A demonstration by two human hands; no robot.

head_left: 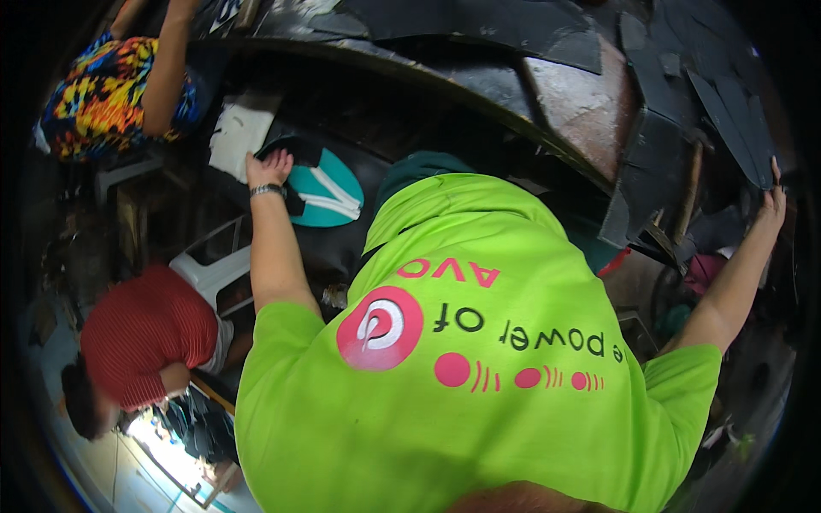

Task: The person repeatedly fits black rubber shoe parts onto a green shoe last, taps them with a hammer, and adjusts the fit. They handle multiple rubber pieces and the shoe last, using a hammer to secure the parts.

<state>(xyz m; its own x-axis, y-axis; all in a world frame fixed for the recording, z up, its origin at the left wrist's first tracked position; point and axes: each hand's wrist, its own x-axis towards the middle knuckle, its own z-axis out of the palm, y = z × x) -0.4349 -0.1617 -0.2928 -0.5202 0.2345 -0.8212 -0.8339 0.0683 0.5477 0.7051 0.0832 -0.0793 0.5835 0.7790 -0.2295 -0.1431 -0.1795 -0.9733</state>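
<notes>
The person's left hand (272, 168) is in the upper left of the frame, with a silver band (268, 190) on the wrist. Its fingers are a bit bent, next to a rounded teal, black and white piece (327, 190). A flat white piece with a rough edge (242, 137) sits just above the thumb. I cannot tell if the hand is pinching either one.

The right hand (773, 202) is far off at the right side, with one finger pointing up. It is at the low tip of a long black leaf-shaped piece (735, 124) in the upper right. I cannot tell if it pinches that tip.

A long dark desk (571, 94) goes across the top, with flat black sheets (505, 30) on it. The person's bright green shirt (385, 453) fills the middle and bottom.

In the upper left is a person in a colourful patterned top (107, 103). At the left, a person in a red striped shirt (150, 333) bends over by a white plastic chair (209, 272).
</notes>
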